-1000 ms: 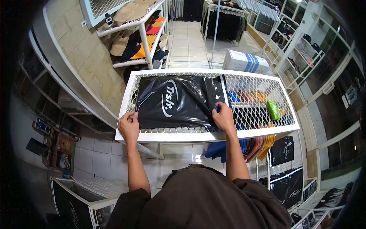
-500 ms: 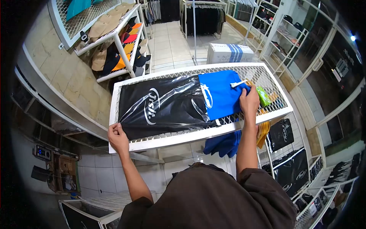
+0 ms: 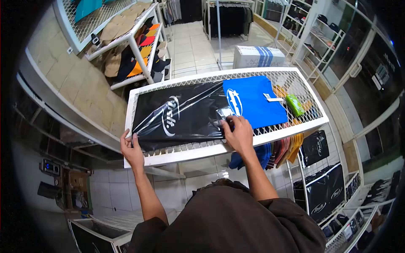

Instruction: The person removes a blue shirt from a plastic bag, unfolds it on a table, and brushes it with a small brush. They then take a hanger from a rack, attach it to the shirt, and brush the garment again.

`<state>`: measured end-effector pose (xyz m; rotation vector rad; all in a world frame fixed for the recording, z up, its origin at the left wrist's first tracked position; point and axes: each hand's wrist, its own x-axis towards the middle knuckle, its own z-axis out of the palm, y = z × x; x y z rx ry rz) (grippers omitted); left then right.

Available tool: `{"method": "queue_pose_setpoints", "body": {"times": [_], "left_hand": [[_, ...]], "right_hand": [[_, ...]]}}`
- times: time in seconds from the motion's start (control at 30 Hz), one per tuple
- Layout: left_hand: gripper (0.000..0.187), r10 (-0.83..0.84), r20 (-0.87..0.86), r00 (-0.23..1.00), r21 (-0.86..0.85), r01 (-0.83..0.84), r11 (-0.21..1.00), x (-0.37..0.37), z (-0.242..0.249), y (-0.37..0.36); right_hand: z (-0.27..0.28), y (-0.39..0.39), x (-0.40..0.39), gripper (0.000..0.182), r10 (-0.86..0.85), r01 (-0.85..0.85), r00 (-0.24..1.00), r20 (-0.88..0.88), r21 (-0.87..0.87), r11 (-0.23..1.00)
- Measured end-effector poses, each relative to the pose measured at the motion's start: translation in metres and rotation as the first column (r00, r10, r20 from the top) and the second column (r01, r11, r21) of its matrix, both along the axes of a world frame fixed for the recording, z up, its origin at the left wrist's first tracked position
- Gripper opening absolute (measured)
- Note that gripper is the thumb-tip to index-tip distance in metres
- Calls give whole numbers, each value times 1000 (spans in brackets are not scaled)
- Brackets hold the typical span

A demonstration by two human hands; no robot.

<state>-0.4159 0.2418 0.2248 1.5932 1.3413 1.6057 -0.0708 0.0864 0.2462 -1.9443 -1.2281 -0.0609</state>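
A glossy black plastic bag (image 3: 156, 116) with white lettering lies flat on a white mesh-topped table (image 3: 202, 152). To its right is a folded blue shirt (image 3: 257, 101) with a white print and a white tag (image 3: 273, 98) at its collar. My left hand (image 3: 132, 148) is at the bag's lower left corner, thumb and fingertips apart at its edge. At the bag's right end, beside the shirt's print, my right hand (image 3: 239, 134) has its fingers bent together on the plastic; what they hold is too small to make out.
A green packet (image 3: 295, 105) lies right of the shirt. Behind the table stands a white box (image 3: 258, 57) with blue stripes. A cap rack (image 3: 141, 59) is at the back left. Clothes (image 3: 270, 156) hang below the table's front edge.
My right hand has moved left and down from the shirt's collar to the bag's right end. The shirt's collar end now lies flatter, with its tag turned. My left hand has stayed near the bag's corner.
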Motion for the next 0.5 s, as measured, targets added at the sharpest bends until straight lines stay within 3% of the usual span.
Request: {"method": "queue_pose_setpoints", "body": {"times": [0.03,0.17,0.37,0.5], "left_hand": [[33,1,99,995,-13,0,1000,-3,1,2],[33,67,149,986,-5,-68,998,-25,2,3],[29,134,134,982,-71,-126,990,-58,-1,5],[24,113,140,984,-20,-111,994,-57,7,5]], "right_hand": [[-1,3,1,38,-27,27,999,-21,-14,1000],[11,5,3,43,-25,15,995,-101,-103,995],[19,-11,-21,40,27,-25,998,63,-34,999],[9,-14,9,38,-123,124,991,51,-19,992]]}}
